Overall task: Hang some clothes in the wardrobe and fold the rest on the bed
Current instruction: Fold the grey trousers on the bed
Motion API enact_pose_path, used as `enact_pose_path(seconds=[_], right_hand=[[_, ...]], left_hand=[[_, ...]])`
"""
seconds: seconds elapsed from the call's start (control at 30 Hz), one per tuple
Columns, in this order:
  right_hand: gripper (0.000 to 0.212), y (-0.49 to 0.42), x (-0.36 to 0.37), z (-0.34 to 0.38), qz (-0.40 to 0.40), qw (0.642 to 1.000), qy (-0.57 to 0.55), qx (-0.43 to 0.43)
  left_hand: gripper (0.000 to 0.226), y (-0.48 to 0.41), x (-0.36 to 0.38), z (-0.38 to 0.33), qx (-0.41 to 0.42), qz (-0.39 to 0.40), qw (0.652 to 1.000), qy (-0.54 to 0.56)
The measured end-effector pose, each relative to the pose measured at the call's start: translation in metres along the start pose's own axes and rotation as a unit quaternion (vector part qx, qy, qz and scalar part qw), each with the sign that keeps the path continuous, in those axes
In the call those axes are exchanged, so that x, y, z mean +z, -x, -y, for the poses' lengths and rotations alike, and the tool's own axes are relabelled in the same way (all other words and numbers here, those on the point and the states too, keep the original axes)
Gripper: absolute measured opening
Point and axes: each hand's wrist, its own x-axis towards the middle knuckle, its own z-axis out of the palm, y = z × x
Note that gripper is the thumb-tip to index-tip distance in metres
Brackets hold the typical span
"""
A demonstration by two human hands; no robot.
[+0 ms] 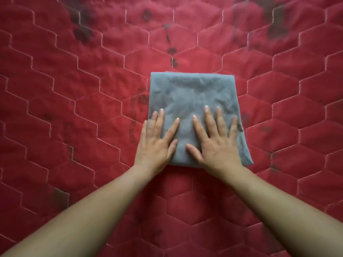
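Observation:
A grey-blue garment lies folded into a neat rectangle on the red quilted bed. My left hand lies flat on its near left part, fingers straight and spread, partly over the cloth's left edge. Beside it, my right hand presses flat on the near right part, fingers spread as well. Both palms face down and neither hand grips the cloth. The near edge of the fold is partly hidden under my hands.
The bed cover has white hexagon stitching and dark printed marks toward the far side. Red quilt fills the whole view around the folded garment. No wardrobe or other clothes are in view.

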Motion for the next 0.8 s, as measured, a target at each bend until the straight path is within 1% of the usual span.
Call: enact_pose_path(seconds=[0.03,0.1,0.2,0.23,0.3,0.37,0.4,0.43,0.5,0.53,0.67,0.73,0.8], right_hand=[[0.086,0.0,0.013,0.0,0.021,0.999,0.02,-0.019],[0.086,-0.006,0.029,-0.005,0.04,0.999,0.03,-0.02],[0.082,-0.008,0.024,-0.003,0.03,0.999,0.02,-0.015],[0.079,-0.01,0.017,-0.005,0.013,1.0,0.013,-0.012],[0.069,-0.027,-0.003,-0.015,-0.046,0.999,-0.007,0.003],[0.066,-0.063,-0.021,-0.028,-0.093,0.995,-0.015,0.028],[0.066,-0.084,-0.026,-0.034,-0.092,0.995,-0.014,0.04],[0.067,-0.102,-0.028,-0.039,-0.074,0.996,-0.011,0.051],[0.066,-0.124,-0.018,-0.047,-0.019,0.997,-0.004,0.073],[0.067,-0.128,-0.008,-0.05,-0.003,0.997,-0.004,0.08],[0.069,-0.135,0.01,-0.053,-0.022,0.996,-0.02,0.083],[0.07,-0.135,0.003,-0.054,-0.011,0.996,-0.023,0.088],[0.072,-0.127,-0.005,-0.053,0.007,0.996,-0.017,0.082]], left_hand=[[0.065,0.002,0.009,0.004,0.008,0.007,1.0,-0.007],[0.064,-0.001,0.019,0.01,0.019,0.004,1.0,-0.008],[0.062,-0.002,0.01,0.007,0.001,0.015,1.0,0.01],[0.061,-0.006,0.004,0.007,-0.006,0.014,1.0,0.027],[0.06,-0.033,-0.015,0.011,0.001,-0.005,0.999,0.037],[0.061,-0.085,-0.03,0.013,0.01,-0.027,1.0,-0.007],[0.061,-0.112,-0.034,0.014,0.015,-0.02,0.999,-0.03],[0.061,-0.134,-0.035,0.013,0.021,-0.003,0.999,-0.05],[0.06,-0.159,-0.024,0.015,0.033,0.028,0.996,-0.081],[0.059,-0.162,-0.017,0.018,0.037,0.032,0.995,-0.085],[0.056,-0.162,-0.006,0.025,0.046,-0.018,0.997,-0.061],[0.057,-0.164,-0.013,0.022,0.041,-0.006,0.997,-0.072],[0.057,-0.158,-0.021,0.016,0.03,0.028,0.996,-0.082]])
